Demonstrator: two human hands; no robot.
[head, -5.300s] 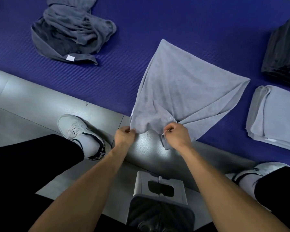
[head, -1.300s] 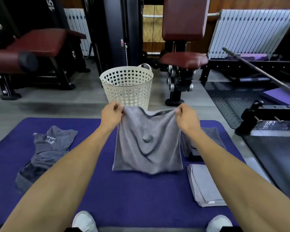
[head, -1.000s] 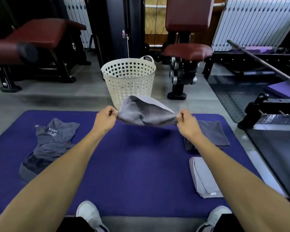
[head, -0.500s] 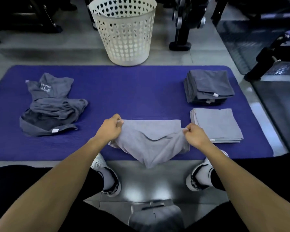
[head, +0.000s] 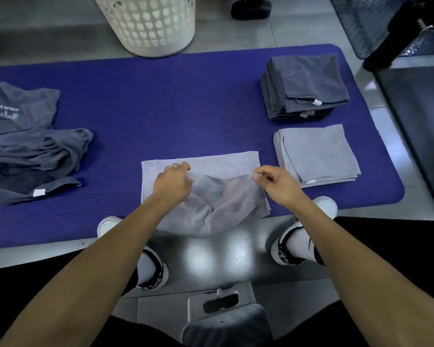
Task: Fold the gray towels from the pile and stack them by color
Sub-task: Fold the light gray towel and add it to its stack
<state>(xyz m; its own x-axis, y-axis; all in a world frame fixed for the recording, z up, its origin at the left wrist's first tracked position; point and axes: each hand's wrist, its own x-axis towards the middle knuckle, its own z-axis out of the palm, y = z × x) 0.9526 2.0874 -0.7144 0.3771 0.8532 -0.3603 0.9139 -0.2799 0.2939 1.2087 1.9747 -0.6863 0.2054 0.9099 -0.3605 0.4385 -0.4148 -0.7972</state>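
A light gray towel point(head: 223, 196) lies half folded on the purple mat point(head: 173, 101), at its near edge, and its rumpled near part hangs over the edge. My left hand point(head: 172, 182) pinches the upper layer's left corner and my right hand point(head: 273, 182) pinches its right corner. Both hands are low over the towel. A heap of unfolded dark gray towels point(head: 30, 146) lies at the mat's left. A folded dark gray stack point(head: 306, 83) sits at the far right. A folded light gray stack point(head: 316, 154) lies just in front of it, right of my right hand.
A white perforated laundry basket point(head: 148, 23) stands on the floor beyond the mat. My two white shoes point(head: 108, 224) point(head: 323, 204) rest at the mat's near edge. Dark gym equipment point(head: 411, 33) stands at the far right. A gray device point(head: 223, 309) sits below the camera.
The towel was held up in the air by two corners, then lowered to the mat's near edge. Its far half now lies flat, and my hands have brought the held edge forward over it.
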